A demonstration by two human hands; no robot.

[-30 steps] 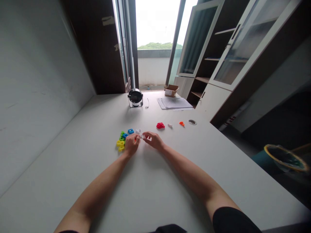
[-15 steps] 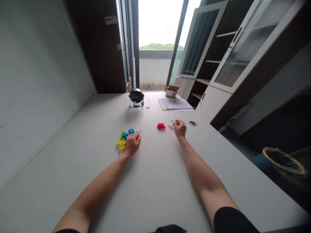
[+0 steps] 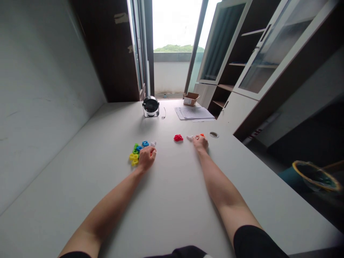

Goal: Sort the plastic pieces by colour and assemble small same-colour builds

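My left hand point(image 3: 147, 158) rests on the table with its fingers curled, at the right edge of a pile of small plastic building pieces. Yellow pieces point(image 3: 133, 157), a green piece point(image 3: 135, 147), a blue piece point(image 3: 145, 143) and a white piece point(image 3: 153, 144) show around it. A bit of orange-red shows at its fingers, but what they hold is hidden. My right hand point(image 3: 200, 143) is low over the table, fingertips pinched at a white plastic piece point(image 3: 190, 137). Just behind its knuckles lies an orange piece point(image 3: 202, 135). Between both hands sits a red cluster of pieces point(image 3: 178, 138).
Farther back on the white table point(image 3: 172, 186) stand a round black-and-silver device point(image 3: 151, 106), a thin bent wire point(image 3: 164, 113), papers point(image 3: 195, 113) and an open cardboard box point(image 3: 191, 99). A round cable hole point(image 3: 214, 134) is right of my right hand.
My right hand has come down slightly to the table and rightward, bringing the white piece down; an orange piece now shows behind it. My left hand has stayed nearly still.
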